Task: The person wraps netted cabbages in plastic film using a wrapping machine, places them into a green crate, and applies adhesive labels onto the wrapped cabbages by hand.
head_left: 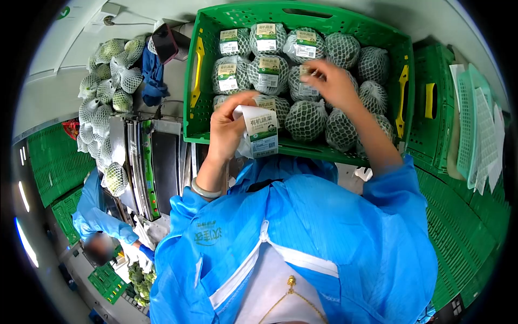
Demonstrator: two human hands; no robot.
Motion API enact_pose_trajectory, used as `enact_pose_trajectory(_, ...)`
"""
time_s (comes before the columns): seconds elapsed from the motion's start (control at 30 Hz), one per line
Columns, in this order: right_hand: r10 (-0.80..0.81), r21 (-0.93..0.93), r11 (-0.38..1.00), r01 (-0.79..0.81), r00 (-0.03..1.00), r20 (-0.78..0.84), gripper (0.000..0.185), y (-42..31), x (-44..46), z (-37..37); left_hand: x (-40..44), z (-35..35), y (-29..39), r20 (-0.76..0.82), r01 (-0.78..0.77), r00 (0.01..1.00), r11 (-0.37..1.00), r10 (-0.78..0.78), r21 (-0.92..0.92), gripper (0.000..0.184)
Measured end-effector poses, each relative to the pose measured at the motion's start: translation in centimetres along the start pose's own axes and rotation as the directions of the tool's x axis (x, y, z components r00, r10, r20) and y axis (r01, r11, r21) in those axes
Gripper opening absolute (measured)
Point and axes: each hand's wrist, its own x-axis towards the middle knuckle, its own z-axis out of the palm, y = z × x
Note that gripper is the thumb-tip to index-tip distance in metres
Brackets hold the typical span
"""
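Observation:
My left hand point(229, 123) is closed on a strip of printed labels point(263, 129), whose backing paper curls over the fingers. It is at the near edge of a green plastic crate point(345, 15). Inside the crate sit rows of round green vegetables in white foam nets. My right hand point(332, 83) is over one netted vegetable point(305, 83) in the middle row, its thumb and fingers apart at the label there. Several vegetables to the left and behind, such as a labelled one point(267, 39), carry labels. Those on the right, such as a netted one point(342, 49), show no label.
More netted vegetables point(102, 97) are piled on the left, beside a blue cloth point(154, 78) and a phone point(164, 42). A dark machine with metal rails point(164, 167) stands left of the crate. Green crates point(431, 102) are stacked at right. A co-worker's blue sleeve point(102, 216) shows lower left.

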Motion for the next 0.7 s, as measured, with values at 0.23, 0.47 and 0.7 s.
enact_pose_trajectory(0.23, -0.102, 0.197, 0.978, 0.074, 0.985, 0.14, 0.027, -7.3, -5.8, 2.7, -0.4, 0.0, -1.5, 0.089, 0.137, 0.981, 0.936, -0.175, 0.324, 0.003)
enact_pose_trajectory(0.47, 0.135, 0.113, 0.982, -0.153, 0.979, 0.154, 0.036, -1.5, -5.8, -2.4, -0.4, -1.2, 0.1, -0.214, 0.153, 0.961, 0.983, -0.173, -0.105, 0.008)
enact_pose_trajectory(0.7, 0.18, -0.575, 0.815, -0.071, 0.974, 0.135, 0.038, 0.9, -6.3, 2.1, 0.1, -0.9, -0.4, 0.192, -0.142, 0.978, 0.936, 0.083, 0.321, 0.02)
